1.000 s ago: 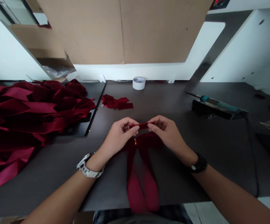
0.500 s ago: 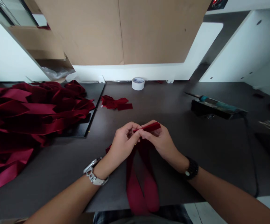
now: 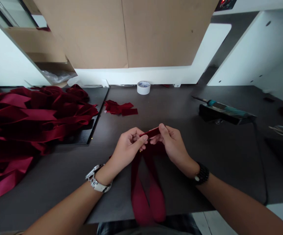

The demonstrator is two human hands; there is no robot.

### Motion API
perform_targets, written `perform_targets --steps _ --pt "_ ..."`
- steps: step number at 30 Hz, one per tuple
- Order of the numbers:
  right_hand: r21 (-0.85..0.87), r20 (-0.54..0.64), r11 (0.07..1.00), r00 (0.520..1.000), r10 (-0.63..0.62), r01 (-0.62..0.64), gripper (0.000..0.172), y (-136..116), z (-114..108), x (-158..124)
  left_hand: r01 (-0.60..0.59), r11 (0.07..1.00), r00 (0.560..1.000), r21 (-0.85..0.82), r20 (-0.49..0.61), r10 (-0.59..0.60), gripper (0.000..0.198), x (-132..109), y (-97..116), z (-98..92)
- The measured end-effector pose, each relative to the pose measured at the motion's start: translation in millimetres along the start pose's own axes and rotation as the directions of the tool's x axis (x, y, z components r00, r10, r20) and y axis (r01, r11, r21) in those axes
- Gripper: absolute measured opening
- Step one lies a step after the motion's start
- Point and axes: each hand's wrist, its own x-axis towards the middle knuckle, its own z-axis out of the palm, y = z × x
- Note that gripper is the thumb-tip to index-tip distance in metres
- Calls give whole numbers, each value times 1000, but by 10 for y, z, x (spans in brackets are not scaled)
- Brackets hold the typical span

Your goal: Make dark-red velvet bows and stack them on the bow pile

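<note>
A short strip of dark red ribbon (image 3: 152,132) is stretched between my two hands above the table. My left hand (image 3: 132,143) pinches its left end between thumb and fingers. At the other end, my right hand (image 3: 172,142) grips it with the thumb on top. Beneath them lies a longer dark red ribbon (image 3: 141,199), its two tails running toward me and over the table's front edge. The upper part of that longer ribbon is partly covered by my hands.
A big heap of red ribbons (image 3: 34,114) covers the left side, partly on a black board (image 3: 82,138). Short red ribbon pieces (image 3: 129,112) and a white tape roll (image 3: 143,88) lie farther back. A soldering-iron-like tool (image 3: 224,107) rests on a black stand at right, its cord trailing forward.
My right hand has slid outward along the short strip, its thumb now at the strip's right end. The hands have moved slightly apart. The view has shifted a little.
</note>
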Motion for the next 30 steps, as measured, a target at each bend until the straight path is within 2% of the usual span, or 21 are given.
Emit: perform_targets --steps 4,7,9,14,18,21,24,26,28,30 --pt "166 113 982 991 70 -88 59 15 -15 35 19 998 1000 -52 -7 -20 23 -1 3 -15" --pt "224 170 971 984 48 -86 55 7 -2 23 10 997 998 -80 -69 -15 24 1 -5 -28" --pt "195 167 979 985 32 -65 50 17 17 2 -3 998 996 -70 -93 -4 23 3 -4 -34" --pt "88 90 995 996 29 -36 27 69 40 -23 -29 999 998 -21 -60 28 21 -4 20 -29" --pt "82 51 996 998 38 -42 23 59 36 -21 -28 1000 999 -3 -35 27 19 -15 32 -5" --pt "67 76 997 997 22 -27 24 33 45 -25 -40 999 998 36 -37 41 18 -23 36 14" --pt "42 77 999 997 31 -35 25 14 20 -2 -80 985 996 150 -35 86 18 -14 56 -24" --pt "79 31 996 999 38 -41 27 1 -41 44 -131 943 991 305 9 135 18 7 78 -113" --pt "121 -4 992 999 39 -38 28 -20 -128 102 -194 841 981 505 109 161 27 32 93 -246" --pt "114 29 993 999 32 -36 28 -51 -216 151 -236 692 968 683 227 106 42 54 88 -379"
